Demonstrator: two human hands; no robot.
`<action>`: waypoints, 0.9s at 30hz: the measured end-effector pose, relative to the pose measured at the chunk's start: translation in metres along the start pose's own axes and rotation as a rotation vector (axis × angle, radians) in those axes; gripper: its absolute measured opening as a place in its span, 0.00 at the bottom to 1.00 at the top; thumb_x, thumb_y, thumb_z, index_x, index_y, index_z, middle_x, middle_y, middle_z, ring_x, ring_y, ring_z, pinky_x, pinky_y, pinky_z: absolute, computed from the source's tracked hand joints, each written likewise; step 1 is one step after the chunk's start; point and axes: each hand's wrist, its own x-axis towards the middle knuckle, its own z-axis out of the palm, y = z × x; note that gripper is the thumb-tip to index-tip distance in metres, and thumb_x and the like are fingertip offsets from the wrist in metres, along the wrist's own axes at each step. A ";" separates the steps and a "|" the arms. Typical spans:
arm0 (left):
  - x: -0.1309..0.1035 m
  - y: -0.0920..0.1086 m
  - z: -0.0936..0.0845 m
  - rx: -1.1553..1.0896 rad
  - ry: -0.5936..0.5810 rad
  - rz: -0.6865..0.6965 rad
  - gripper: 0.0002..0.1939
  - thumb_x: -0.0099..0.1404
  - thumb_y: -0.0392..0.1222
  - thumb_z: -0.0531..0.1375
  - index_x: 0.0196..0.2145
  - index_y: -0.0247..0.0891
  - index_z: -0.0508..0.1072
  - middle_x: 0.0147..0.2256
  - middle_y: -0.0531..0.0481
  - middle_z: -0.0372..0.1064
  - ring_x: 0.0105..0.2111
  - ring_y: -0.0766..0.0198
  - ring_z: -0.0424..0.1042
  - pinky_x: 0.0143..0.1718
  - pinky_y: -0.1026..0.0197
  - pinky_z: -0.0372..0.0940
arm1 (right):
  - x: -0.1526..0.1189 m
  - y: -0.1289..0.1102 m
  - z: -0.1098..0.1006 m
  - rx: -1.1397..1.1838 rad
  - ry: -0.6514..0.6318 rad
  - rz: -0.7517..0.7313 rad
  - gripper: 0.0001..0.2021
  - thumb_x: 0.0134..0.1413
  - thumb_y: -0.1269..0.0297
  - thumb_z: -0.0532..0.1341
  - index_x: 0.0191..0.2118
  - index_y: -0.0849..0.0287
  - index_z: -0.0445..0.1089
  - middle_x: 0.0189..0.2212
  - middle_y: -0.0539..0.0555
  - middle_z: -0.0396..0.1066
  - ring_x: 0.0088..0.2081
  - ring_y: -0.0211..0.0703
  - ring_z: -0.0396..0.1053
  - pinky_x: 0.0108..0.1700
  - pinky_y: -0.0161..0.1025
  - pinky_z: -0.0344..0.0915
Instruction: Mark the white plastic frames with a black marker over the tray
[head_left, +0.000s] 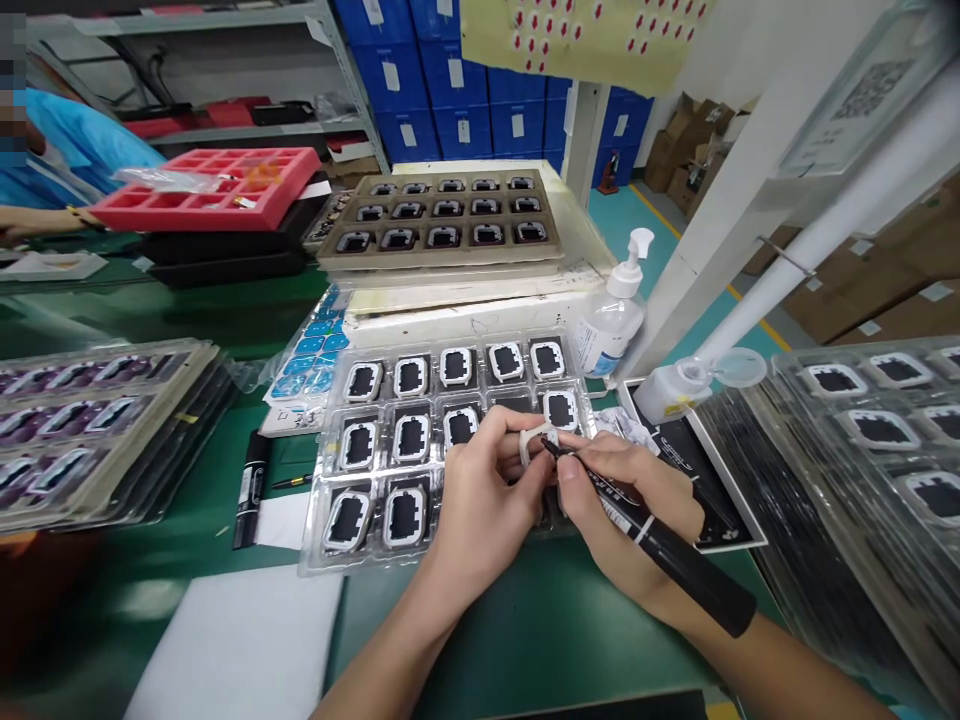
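Over a clear plastic tray (375,402) of white-rimmed square parts, my left hand (487,500) pinches a small whitish ring-like part (531,446) between its fingertips. My right hand (630,500) grips a black marker (660,552), whose tip touches or nearly touches that part. The marker's thick end slants down to the right. Both hands are close together at the tray's right side and hide some of its compartments. A second black marker (250,488) lies left of the tray, beside a thin black pen (291,482).
Stacked trays of parts stand left (97,430) and right (877,440). Behind are a brown tray (442,262) and a pump bottle (611,325). A squeeze bottle (667,388) rests by an open box (739,505). A person's arm (45,222) reaches in at far left, near a red tray (202,212).
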 end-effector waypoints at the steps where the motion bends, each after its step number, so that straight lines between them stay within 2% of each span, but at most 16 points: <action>1: 0.000 0.000 0.000 -0.008 -0.001 -0.014 0.08 0.71 0.34 0.64 0.47 0.41 0.73 0.30 0.55 0.80 0.29 0.66 0.81 0.29 0.69 0.70 | 0.000 0.000 0.000 -0.013 0.004 -0.008 0.13 0.60 0.80 0.70 0.44 0.54 0.77 0.38 0.51 0.82 0.44 0.49 0.85 0.49 0.44 0.84; 5: -0.001 0.000 0.002 0.002 -0.001 -0.018 0.08 0.72 0.35 0.64 0.47 0.41 0.73 0.31 0.54 0.81 0.31 0.65 0.82 0.30 0.69 0.71 | 0.001 0.000 0.001 -0.058 0.026 -0.036 0.12 0.60 0.79 0.70 0.44 0.55 0.77 0.39 0.51 0.83 0.43 0.48 0.86 0.50 0.43 0.85; 11: -0.002 -0.001 0.002 0.076 0.016 0.055 0.08 0.72 0.33 0.63 0.47 0.42 0.72 0.23 0.61 0.71 0.26 0.68 0.78 0.25 0.72 0.65 | 0.004 -0.002 0.003 -0.081 0.049 -0.077 0.10 0.62 0.78 0.70 0.43 0.55 0.76 0.36 0.51 0.83 0.40 0.46 0.85 0.45 0.39 0.84; 15: -0.002 -0.001 0.002 0.094 0.021 0.064 0.08 0.72 0.33 0.63 0.47 0.42 0.73 0.23 0.61 0.72 0.23 0.71 0.73 0.23 0.72 0.63 | 0.006 -0.002 0.003 -0.074 0.035 -0.072 0.10 0.63 0.78 0.69 0.43 0.55 0.75 0.38 0.51 0.83 0.41 0.45 0.85 0.45 0.38 0.84; 18: -0.002 -0.001 0.002 0.070 0.022 0.043 0.10 0.70 0.32 0.64 0.47 0.42 0.73 0.23 0.61 0.72 0.25 0.69 0.76 0.25 0.72 0.66 | 0.006 -0.002 0.003 -0.077 0.043 -0.075 0.10 0.63 0.78 0.69 0.42 0.55 0.75 0.36 0.50 0.83 0.41 0.46 0.86 0.45 0.38 0.85; 21: -0.001 0.001 0.001 0.001 0.028 -0.016 0.11 0.69 0.32 0.66 0.47 0.41 0.74 0.25 0.59 0.75 0.28 0.68 0.79 0.28 0.72 0.69 | 0.006 -0.003 0.002 -0.076 0.041 -0.062 0.10 0.62 0.78 0.70 0.42 0.55 0.76 0.36 0.51 0.83 0.40 0.46 0.86 0.45 0.39 0.85; 24: 0.002 0.007 0.000 -0.188 0.021 -0.127 0.12 0.66 0.32 0.70 0.45 0.39 0.75 0.31 0.55 0.81 0.30 0.68 0.81 0.31 0.71 0.73 | 0.004 -0.005 0.001 -0.046 0.054 -0.058 0.11 0.61 0.79 0.69 0.43 0.55 0.75 0.36 0.51 0.83 0.42 0.48 0.86 0.47 0.42 0.85; 27: 0.005 0.013 -0.002 -0.375 -0.015 -0.222 0.17 0.61 0.33 0.74 0.44 0.38 0.75 0.32 0.53 0.83 0.30 0.66 0.83 0.34 0.69 0.77 | 0.004 -0.006 0.000 0.000 0.055 -0.076 0.13 0.61 0.81 0.69 0.44 0.55 0.75 0.36 0.53 0.83 0.44 0.51 0.86 0.48 0.46 0.86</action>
